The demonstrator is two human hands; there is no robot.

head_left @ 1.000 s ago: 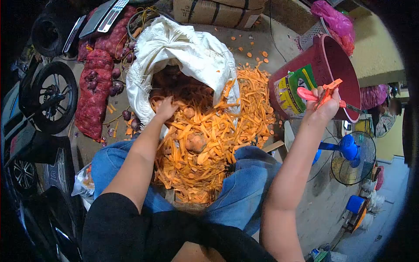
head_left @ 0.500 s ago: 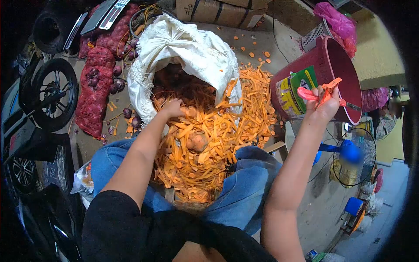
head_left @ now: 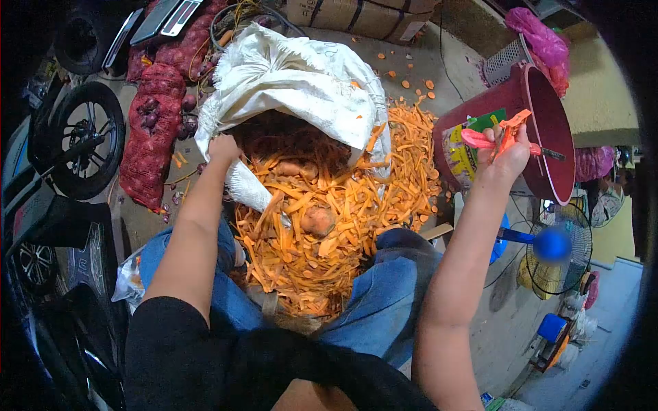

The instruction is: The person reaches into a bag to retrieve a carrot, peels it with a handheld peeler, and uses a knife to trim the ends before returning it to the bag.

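My left hand is closed on the left edge of the mouth of a white woven sack. Inside the dark opening, a whole orange root vegetable lies among peelings. My right hand, raised in front of the bucket, grips a red-handled peeler whose narrow metal blade sticks out to the right. An orange-red strip shows at the top of that hand. Between my knees spreads a heap of orange peelings, with a round root resting on it.
A dark red bucket lies tilted at the right, near a fan. Red net bags of onions and a motorcycle wheel are on the left. A cardboard box sits at the back, with orange slices scattered before it.
My left hand has moved from the peelings in the sack's mouth to its left edge and grips it. The opening looks wider. My right hand still holds the peeler.
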